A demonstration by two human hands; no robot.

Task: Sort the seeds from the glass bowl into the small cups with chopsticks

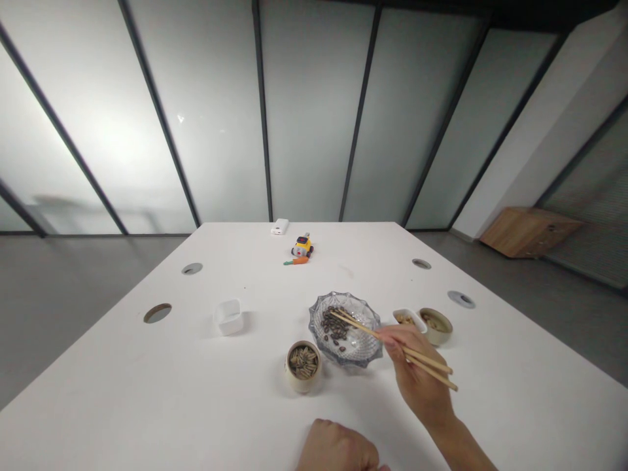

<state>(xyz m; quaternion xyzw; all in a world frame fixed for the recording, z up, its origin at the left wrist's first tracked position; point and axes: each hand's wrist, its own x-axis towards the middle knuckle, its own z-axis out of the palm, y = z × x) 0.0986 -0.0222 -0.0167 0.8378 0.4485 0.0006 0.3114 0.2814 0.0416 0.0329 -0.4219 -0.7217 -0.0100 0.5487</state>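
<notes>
My right hand (412, 360) is closed around a pair of wooden chopsticks (360, 325). Their tips touch or hover just over dark brown seeds or beans (333, 322) inside a scalloped clear glass bowl (370, 353). In front of that bowl, slightly left, stands a cream cup (299, 383) holding striped seeds (303, 362). At the bottom edge my left hand (343, 448) rests on the table as a fist, its fingers curled out of sight. Partly behind my right hand are a white dish (419, 319) with light brown pieces and a beige-green bowl (444, 335).
A translucent plastic container (229, 319) stands on the left of the white table (171, 392). Farther back lie a toy carrot (297, 261), a yellow toy car (303, 246) and a white box-like object (280, 226). Several round holes, including one at left (157, 313), pierce the tabletop.
</notes>
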